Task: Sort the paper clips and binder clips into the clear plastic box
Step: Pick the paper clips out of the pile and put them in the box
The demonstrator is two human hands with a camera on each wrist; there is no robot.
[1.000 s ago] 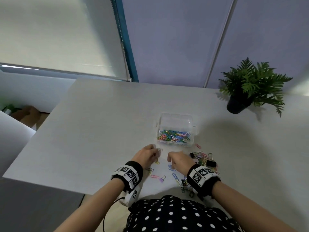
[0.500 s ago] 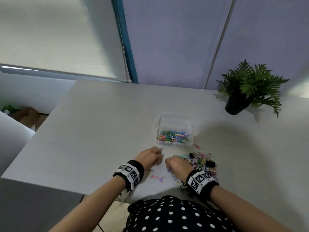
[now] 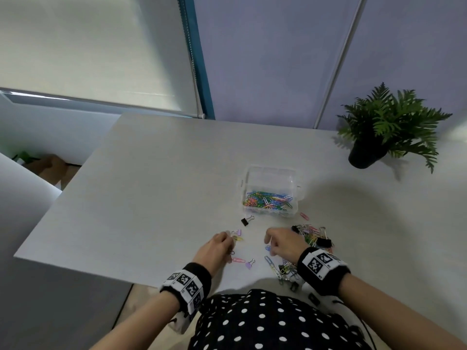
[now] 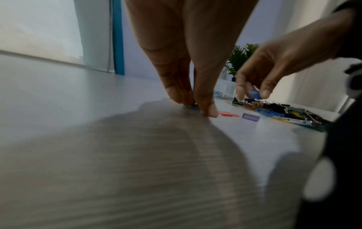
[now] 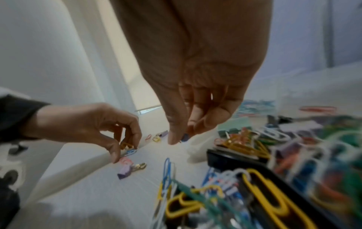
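The clear plastic box (image 3: 268, 173) stands open mid-table with colourful paper clips (image 3: 267, 201) inside. My left hand (image 3: 231, 245) is down at the table near the front edge. Its fingertips (image 4: 208, 111) pinch a small yellow clip (image 5: 125, 145) just above a blue paper clip (image 5: 130, 152). My right hand (image 3: 267, 245) hovers just to its right, thumb and fingers holding a small blue clip (image 4: 254, 94). A mixed pile of paper and binder clips (image 3: 312, 236) lies under and right of that wrist.
A black binder clip (image 3: 246, 221) lies in front of the box, with a red paper clip (image 3: 304, 215) to its right. Purple binder clips (image 3: 250, 263) and a pink paper clip (image 3: 238, 260) sit between my hands. A potted plant (image 3: 366, 152) stands far right.
My left hand has drawn back a little toward me, away from the black binder clip. The right hand has shifted slightly to the right, still beside the pile.
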